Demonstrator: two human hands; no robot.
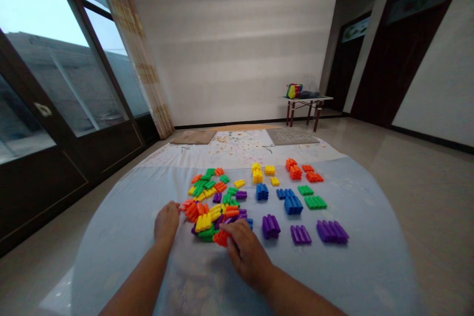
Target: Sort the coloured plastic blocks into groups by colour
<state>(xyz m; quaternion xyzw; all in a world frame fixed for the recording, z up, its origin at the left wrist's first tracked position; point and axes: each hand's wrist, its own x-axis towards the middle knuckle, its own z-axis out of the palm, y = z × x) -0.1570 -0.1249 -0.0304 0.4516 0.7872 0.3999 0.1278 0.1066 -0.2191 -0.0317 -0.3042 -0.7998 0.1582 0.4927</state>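
A mixed pile of ribbed plastic toy blocks (203,222) in orange, yellow, green and purple lies on the table's left half. At its left edge is my left hand (166,223), with fingers curled and fingertips against the orange blocks (191,211); what they pinch, if anything, is hidden. My right hand (247,253) is closed on an orange block (221,238) at the pile's near side. To the right, blocks lie in groups by colour: yellow (257,174), orange (295,172), blue (293,204), green (315,202) and purple (332,231).
A pale blue cloth (122,237) covers the rounded table, with a floral white cloth (240,145) at its far end. Two flat mats (292,136) lie there. Beyond stands a small table (309,98) with a colourful bag (294,91). Glass doors (74,74) are on the left.
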